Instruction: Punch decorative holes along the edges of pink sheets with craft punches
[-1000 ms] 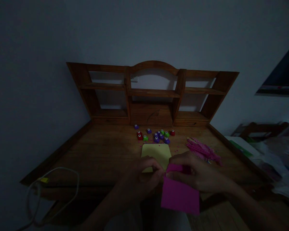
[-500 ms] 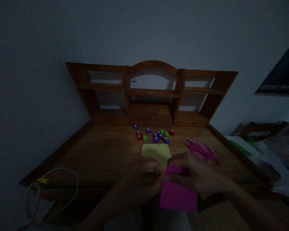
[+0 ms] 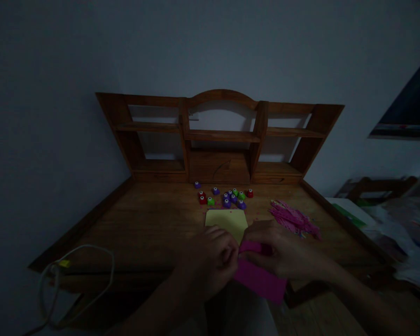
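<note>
The room is dim. Both my hands meet over the near edge of a wooden desk (image 3: 150, 224). My left hand (image 3: 210, 259) and my right hand (image 3: 278, 249) each pinch the top edge of a magenta paper sheet (image 3: 262, 280), which hangs down toward my lap. Just beyond my fingers lies a yellow sheet (image 3: 227, 218), flat on the desk. Farther back sits a cluster of small red, green and purple paper punches (image 3: 227, 196). A heap of pink paper strips (image 3: 294, 218) lies to the right of the yellow sheet.
A wooden shelf unit (image 3: 220, 135) stands along the back of the desk against the wall. A pale cable loop (image 3: 77, 270) hangs off the front left corner. Cluttered papers and a chair (image 3: 378, 186) are at the right.
The magenta sheet has been drawn up and shows shorter below my hands. My left hand has closed in tighter against my right at the sheet's top edge.
</note>
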